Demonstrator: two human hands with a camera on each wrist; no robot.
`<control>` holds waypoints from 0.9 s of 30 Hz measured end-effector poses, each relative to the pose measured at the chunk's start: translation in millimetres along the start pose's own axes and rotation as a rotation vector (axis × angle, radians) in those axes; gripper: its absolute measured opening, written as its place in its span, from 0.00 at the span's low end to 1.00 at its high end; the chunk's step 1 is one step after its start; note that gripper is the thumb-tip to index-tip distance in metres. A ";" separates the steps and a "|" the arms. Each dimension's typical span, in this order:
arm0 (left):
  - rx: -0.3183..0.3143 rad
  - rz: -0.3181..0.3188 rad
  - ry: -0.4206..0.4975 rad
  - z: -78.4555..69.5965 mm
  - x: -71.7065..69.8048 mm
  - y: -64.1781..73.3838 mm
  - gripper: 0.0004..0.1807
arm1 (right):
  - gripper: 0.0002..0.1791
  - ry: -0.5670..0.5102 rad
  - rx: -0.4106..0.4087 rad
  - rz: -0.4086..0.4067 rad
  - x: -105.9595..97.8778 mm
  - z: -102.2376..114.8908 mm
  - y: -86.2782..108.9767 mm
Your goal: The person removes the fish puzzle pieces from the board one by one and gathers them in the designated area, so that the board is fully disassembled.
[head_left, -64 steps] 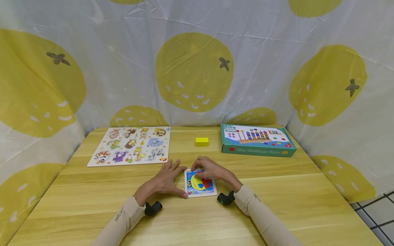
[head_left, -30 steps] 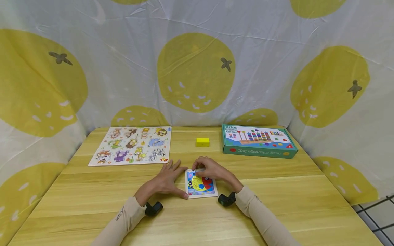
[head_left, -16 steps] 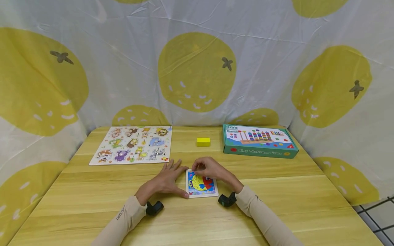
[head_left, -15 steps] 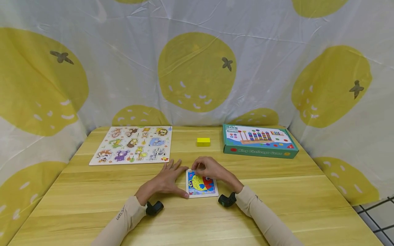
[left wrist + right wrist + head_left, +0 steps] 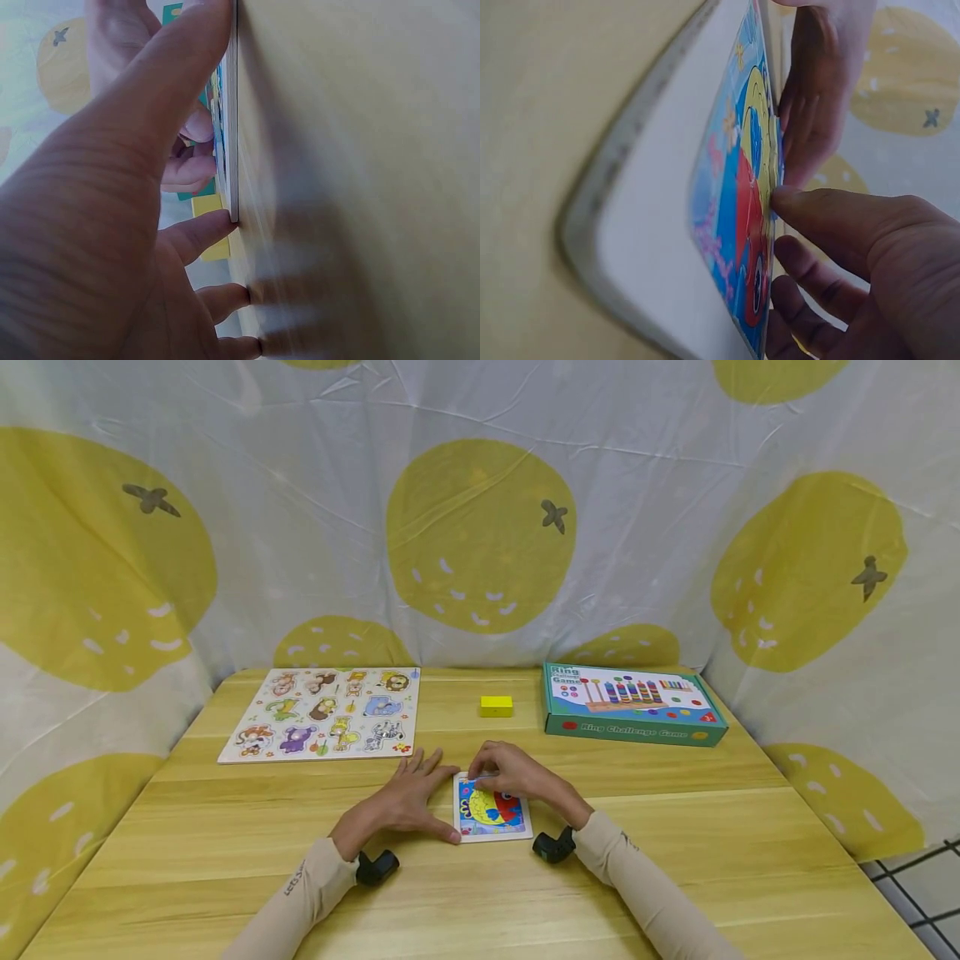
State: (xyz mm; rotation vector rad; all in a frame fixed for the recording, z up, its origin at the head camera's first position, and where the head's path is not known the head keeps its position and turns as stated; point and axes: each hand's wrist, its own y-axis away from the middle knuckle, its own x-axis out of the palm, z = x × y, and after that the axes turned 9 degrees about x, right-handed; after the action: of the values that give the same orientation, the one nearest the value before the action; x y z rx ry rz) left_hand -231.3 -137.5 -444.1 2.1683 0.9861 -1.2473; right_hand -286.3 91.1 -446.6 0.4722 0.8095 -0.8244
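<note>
A small fish jigsaw puzzle in a white frame (image 5: 491,839) lies flat on the table. My left hand (image 5: 405,802) rests at its left side, fingers spread, with the thumb at the near corner and the index finger at the far corner. My right hand (image 5: 517,774) bends over the far part of the picture. In the right wrist view, its thumb meets a puzzle piece (image 5: 779,146) that stands slightly proud of the picture, and the other fingers curl beyond it. The hand covers part of the puzzle in the head view.
An animal peg puzzle board (image 5: 300,753) lies at the back left. Behind the fish puzzle sits a yellow block (image 5: 496,707). A green Ring Challenge Game box (image 5: 633,703) stands at the back right, and a lemon-print curtain (image 5: 480,535) closes off the table's far side.
My right fingers shift slightly over the puzzle's far left part: the thumb lifts a little, then lowers onto the picture again. The left hand keeps its place at the frame.
</note>
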 end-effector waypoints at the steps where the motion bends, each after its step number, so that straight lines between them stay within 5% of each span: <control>1: -0.001 0.001 -0.002 -0.3 0.0 -0.2 0.57 | 0.05 0.005 0.002 0.003 -0.1 0.3 0.0; 27: -0.014 0.008 -0.009 -0.4 0.1 -1.0 0.57 | 0.05 -0.031 0.026 0.002 -8.8 -1.2 5.8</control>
State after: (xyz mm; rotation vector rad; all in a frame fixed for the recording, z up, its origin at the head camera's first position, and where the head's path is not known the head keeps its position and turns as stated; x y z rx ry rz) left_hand -231.7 -136.6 -444.0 2.1521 0.9791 -1.2421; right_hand -285.8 99.5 -440.0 0.4825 0.7706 -0.8398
